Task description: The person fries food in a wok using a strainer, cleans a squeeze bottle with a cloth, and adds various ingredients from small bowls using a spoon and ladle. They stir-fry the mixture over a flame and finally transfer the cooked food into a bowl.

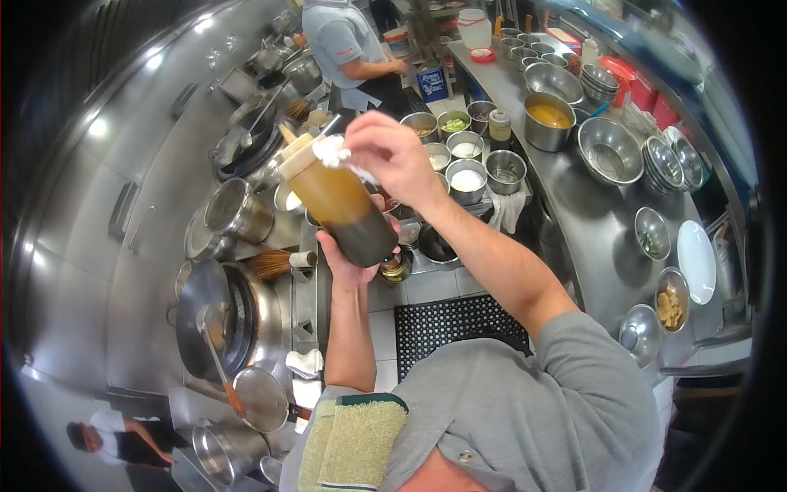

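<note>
A large squeeze bottle (348,215), dark liquid below and amber above, is tilted in front of me. Around its lower part my left hand (348,261) is wrapped. At its pale cap (297,157), my right hand (387,152) pinches a crumpled white cloth or paper (330,151) against the neck. Just beyond the hands stand metal containers, among them one of white powder (467,181) and one of chopped green pieces (452,122).
On the left are a wok (205,316) with a ladle, a bamboo brush (269,263) and pots. A steel counter (566,221) at the right holds bowls and a pot of orange liquid (549,116). A co-worker (343,49) stands ahead; another person (123,435) is at lower left.
</note>
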A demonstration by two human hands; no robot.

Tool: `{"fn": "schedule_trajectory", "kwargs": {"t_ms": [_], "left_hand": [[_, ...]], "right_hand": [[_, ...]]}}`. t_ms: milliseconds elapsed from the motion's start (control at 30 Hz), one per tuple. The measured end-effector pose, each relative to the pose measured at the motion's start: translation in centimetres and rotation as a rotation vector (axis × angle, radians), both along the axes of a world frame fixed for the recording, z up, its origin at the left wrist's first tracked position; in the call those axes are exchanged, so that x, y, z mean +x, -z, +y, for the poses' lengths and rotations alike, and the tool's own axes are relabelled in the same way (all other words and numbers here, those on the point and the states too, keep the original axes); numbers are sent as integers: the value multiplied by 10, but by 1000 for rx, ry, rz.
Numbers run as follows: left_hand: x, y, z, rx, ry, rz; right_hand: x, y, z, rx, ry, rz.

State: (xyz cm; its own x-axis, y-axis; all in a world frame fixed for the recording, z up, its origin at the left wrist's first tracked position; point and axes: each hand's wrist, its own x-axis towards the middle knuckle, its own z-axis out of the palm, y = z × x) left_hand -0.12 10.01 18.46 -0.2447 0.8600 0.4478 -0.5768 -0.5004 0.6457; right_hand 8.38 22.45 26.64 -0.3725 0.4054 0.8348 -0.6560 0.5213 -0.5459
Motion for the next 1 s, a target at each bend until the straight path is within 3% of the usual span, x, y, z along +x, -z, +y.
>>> {"fn": "schedule_trajectory", "kwargs": {"t_ms": [100, 167, 300, 333, 400, 500, 600, 700, 767, 800, 833, 933, 1000], "left_hand": [[-23, 5, -10, -26, -28, -129], [-41, 5, -16, -63, 31, -37], [-50, 22, -13, -93, 111, -137], [-54, 22, -11, -64, 153, -33], [-53, 22, -5, -109, 16, 47], [-69, 25, -1, -112, -80, 53], [-73, 32, 10, -189, -195, -13], [-68, 32, 35, -60, -208, 39], [-75, 17, 56, -25, 100, 234], [-77, 15, 65, -26, 109, 207], [-77, 10, 71, -23, 115, 180], [-35, -26, 92, -10, -362, -64], [-60, -13, 105, 114, -128, -31]], "right_hand": [[8, 40, -24, 170, 85, -20], [18, 55, -40, 302, 107, -9], [-2, 38, -33, 255, 195, -19], [-9, 28, -27, 184, 177, -38], [-17, 22, -17, 146, 170, -42], [-12, 46, -5, 359, 243, 66], [-9, 57, 9, 433, 102, 31], [-27, 42, 36, 445, 156, 125], [-44, 18, 61, 307, 174, 147], [-48, 8, 69, 186, 84, 109], [-48, 8, 74, 238, 89, 128], [-33, 29, 82, 425, 57, 192], [-18, 53, 84, 506, -20, 142]]}}
